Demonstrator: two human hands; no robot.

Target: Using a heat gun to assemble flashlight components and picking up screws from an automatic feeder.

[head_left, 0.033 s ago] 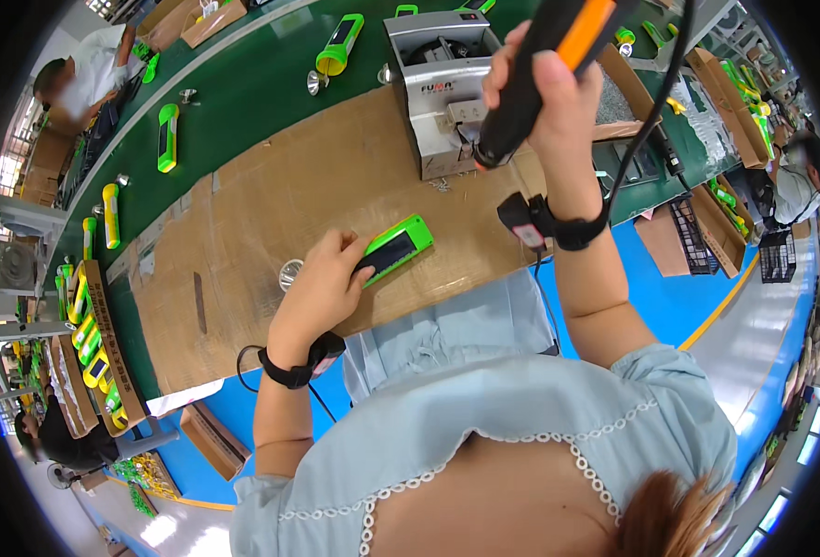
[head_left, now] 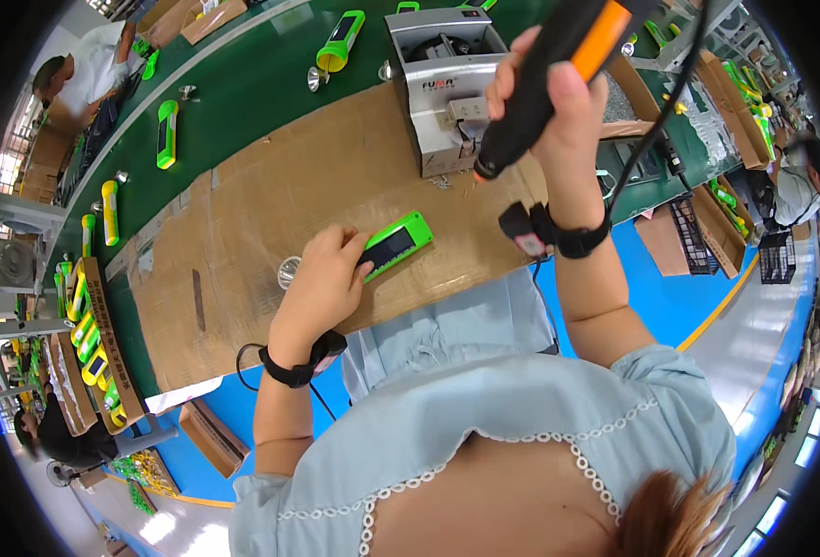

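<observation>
Fingers of the right hand (head_left: 570, 121) wrap closed round one black-and-orange power screwdriver (head_left: 542, 93); those of the left hand (head_left: 328, 278), bent and nearly together, grip one green flashlight casing (head_left: 408, 232) at its near end.
Clock read from mid-view: blue floor (head_left: 647, 288) shows at 3, beneath a green bench (head_left: 234, 121) stretching past 10 and bearing a cardboard sheet (head_left: 261, 204). Three other people work around, at 8, 10 and between 2 and 3. One grey machine (head_left: 433, 116) stands at 12. The casing lies on the cardboard, at the left hand's 2 o'clock; one silver reflector (head_left: 288, 272) sits at its 9. Tiny screws (head_left: 441, 182), too small to count, lie at the machine's foot.
</observation>
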